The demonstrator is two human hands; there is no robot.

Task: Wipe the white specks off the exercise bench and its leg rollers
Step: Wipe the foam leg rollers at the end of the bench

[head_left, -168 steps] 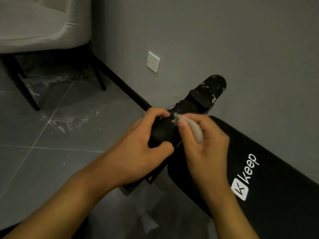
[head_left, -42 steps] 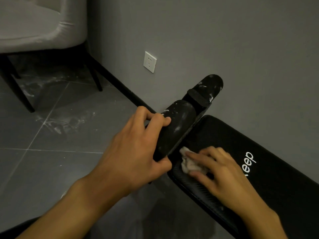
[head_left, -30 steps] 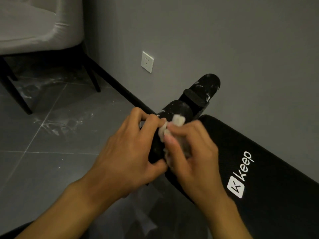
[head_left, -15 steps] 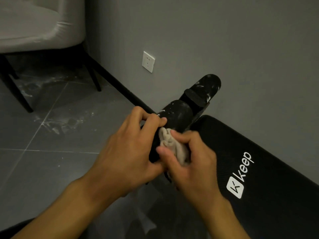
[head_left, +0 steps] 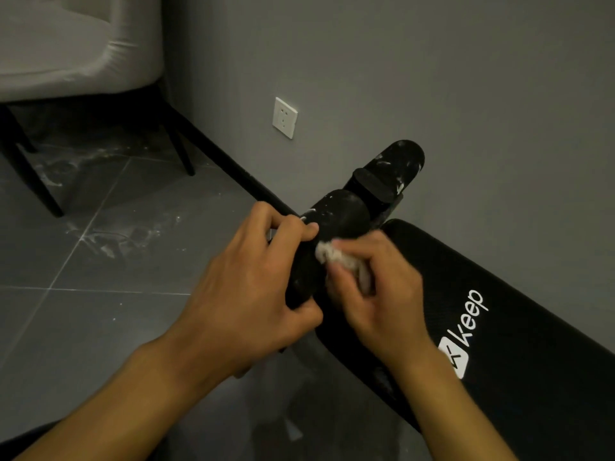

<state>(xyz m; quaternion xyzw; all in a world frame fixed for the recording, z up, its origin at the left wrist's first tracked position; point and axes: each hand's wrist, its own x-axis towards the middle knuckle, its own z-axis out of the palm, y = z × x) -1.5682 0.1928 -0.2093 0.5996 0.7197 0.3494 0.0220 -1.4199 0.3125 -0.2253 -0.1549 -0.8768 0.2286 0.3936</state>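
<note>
Step in hand: wiping the near roller. The left hand is wrapped round the roller's near half, fingers curled over the top and thumb at the near end, bracing it. The right hand pinches a crumpled pale cloth and presses it to the roller's right side, just beside the left fingertips. The roller sits at the far-left end of the bench pad, its long axis running near to far and leaning a bit right. The pad's long axis runs from that rounded end out to the near right. White specks show on the near roller's far end and more heavily on the far roller. The next move probably calls for sliding the cloth farther along, then doing the far roller.
</note>
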